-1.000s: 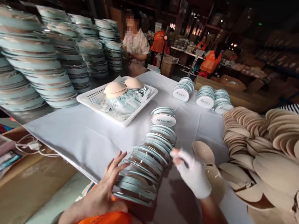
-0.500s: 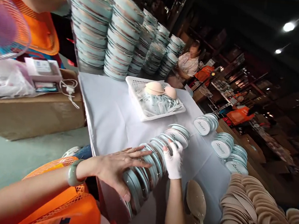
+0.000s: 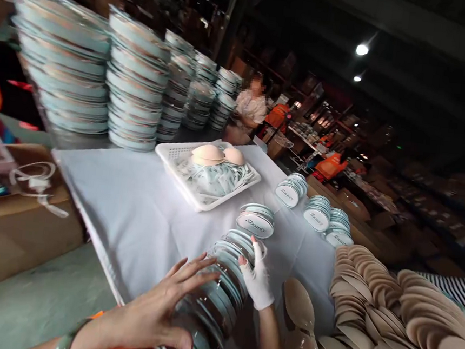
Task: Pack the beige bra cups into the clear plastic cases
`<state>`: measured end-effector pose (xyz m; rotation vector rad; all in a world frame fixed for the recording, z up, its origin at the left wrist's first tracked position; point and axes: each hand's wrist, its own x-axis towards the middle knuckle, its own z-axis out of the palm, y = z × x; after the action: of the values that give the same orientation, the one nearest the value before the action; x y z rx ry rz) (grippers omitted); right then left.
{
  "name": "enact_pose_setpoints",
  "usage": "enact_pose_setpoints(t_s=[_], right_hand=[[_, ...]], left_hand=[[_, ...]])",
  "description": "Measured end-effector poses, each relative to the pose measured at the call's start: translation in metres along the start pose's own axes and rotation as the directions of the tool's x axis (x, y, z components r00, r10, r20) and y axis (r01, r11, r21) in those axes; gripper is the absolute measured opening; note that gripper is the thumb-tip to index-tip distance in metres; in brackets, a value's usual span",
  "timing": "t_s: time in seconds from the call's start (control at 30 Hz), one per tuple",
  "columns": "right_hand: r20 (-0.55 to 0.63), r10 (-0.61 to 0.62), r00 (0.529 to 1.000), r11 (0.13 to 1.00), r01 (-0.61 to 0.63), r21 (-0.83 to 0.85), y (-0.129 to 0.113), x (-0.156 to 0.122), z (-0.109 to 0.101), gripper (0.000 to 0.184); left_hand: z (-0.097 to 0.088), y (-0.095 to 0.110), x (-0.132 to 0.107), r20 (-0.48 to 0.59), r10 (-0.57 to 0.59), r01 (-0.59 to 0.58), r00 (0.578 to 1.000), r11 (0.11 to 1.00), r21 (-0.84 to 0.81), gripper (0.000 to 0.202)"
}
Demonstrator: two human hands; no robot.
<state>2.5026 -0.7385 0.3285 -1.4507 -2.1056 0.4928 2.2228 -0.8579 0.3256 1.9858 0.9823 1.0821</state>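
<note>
A row of round clear-lidded cases point(image 3: 216, 290) lies on its side on the white table cloth point(image 3: 132, 209). My bare left hand point(image 3: 159, 312) rests on the near end of the row with fingers spread. My right hand point(image 3: 256, 277), in a white glove, presses against the far side of the row, fingers curled on the rims. A separate short stack of cases marked "Sbeauty" point(image 3: 256, 221) sits just beyond the row.
A white basket point(image 3: 205, 177) with tags and two beige pads stands mid-table. Tall stacks of blue cases point(image 3: 102, 81) fill the far left. Beige pads point(image 3: 387, 313) pile at right. More case stacks point(image 3: 314, 211) lie beyond. A cardboard box point(image 3: 11, 231) sits left. A person sits far behind.
The view has swung and tilted right. My left hand has slid back toward the near end of the row. My right hand stays on the row's far side.
</note>
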Motion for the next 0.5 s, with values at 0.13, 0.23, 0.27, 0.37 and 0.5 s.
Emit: enact_pose_setpoints(t_s=[0.13,0.23,0.27,0.37,0.5], right_hand=[[-0.186,0.255,0.949,0.964,-0.236,0.119,0.010,0.058,-0.030,0.068],[-0.233,0.271,0.934,0.962,-0.259,0.082,0.015,0.124,-0.041,0.061],[-0.194,0.265,0.945,0.964,-0.258,0.063,0.017,0.141,-0.040,0.057],[-0.042,0.248,0.968,0.969,-0.248,0.019,0.022,0.160,-0.030,0.043],[0.105,0.220,0.970,0.975,-0.222,0.011,0.029,0.127,-0.017,0.037]], left_hand=[[-0.020,-0.041,0.085,0.037,0.042,-0.037,0.998,0.991,-0.130,0.077],[-0.007,-0.067,0.161,0.079,0.014,-0.001,0.997,0.987,-0.164,0.072],[0.003,-0.073,0.177,0.114,0.008,0.012,0.994,0.985,-0.173,0.069],[0.030,-0.081,0.190,0.217,0.024,0.017,0.976,0.982,-0.187,0.058],[0.035,-0.082,0.176,-0.001,0.013,-0.013,1.000,1.000,0.006,0.052]])
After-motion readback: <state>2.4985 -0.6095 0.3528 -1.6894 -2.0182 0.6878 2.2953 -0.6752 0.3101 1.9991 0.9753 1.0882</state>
